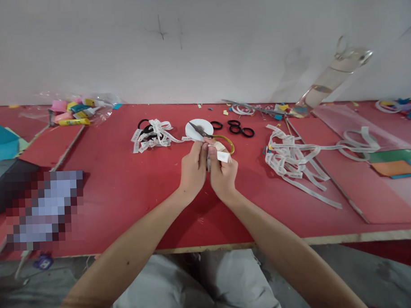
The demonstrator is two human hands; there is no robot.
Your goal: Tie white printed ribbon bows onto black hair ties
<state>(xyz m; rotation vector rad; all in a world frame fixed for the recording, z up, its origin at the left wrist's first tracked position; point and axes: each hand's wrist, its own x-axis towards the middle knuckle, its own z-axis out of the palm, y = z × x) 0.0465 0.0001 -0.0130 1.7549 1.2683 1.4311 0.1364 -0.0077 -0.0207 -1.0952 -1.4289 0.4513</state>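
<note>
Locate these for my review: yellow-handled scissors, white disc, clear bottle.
Yellow-handled scissors point(201, 132): head view, on the dark blades.
White disc point(205, 125): head view, on its upper face.
Clear bottle point(331, 81): head view, on its body.

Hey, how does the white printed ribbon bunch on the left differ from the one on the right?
The left bunch of white printed ribbon is compact; the right bunch of white printed ribbon spreads wider.
Black, round bands show among the left bunch; none show in the right bunch.
The right bunch trails several long ends; the left bunch sends one strand toward the hands.
Both have dark lettering.
</note>
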